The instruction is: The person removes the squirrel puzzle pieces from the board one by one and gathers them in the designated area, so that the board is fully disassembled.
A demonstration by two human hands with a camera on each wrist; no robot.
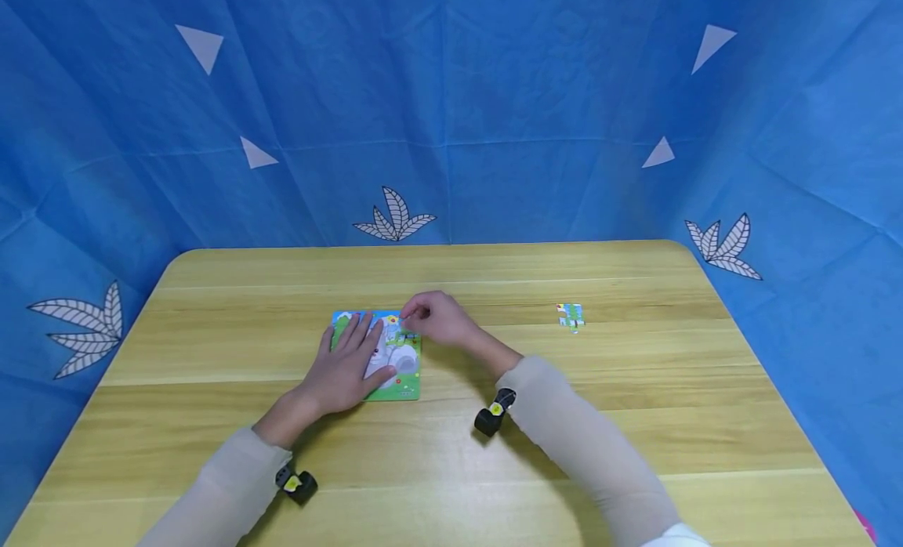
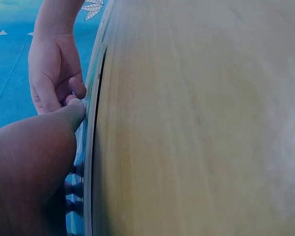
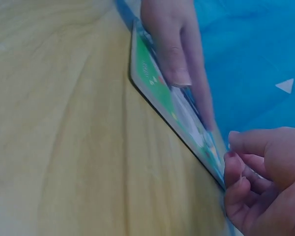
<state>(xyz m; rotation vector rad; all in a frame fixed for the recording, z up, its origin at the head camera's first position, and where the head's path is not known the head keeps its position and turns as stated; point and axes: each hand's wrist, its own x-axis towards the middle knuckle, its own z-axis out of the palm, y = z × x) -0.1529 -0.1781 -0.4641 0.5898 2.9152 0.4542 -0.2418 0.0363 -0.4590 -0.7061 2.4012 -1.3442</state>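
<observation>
A small jigsaw puzzle board (image 1: 409,390) with a green, blue and white picture lies on the table, left of centre. My left hand (image 1: 346,367) rests palm down on its left part, fingers spread and covering much of the picture. At the board's upper right corner, my right hand (image 1: 440,318) has its fingers curled and pinches a puzzle piece between thumb and fingertips, which mostly hide it. In the right wrist view the pinching fingertips (image 3: 234,142) are right at the board's edge.
Some loose puzzle pieces (image 1: 572,316) lie on the wooden table (image 1: 564,469) to the right of my right hand. A blue curtain (image 1: 529,100) with white leaf and triangle prints hangs behind the table and along its sides.
</observation>
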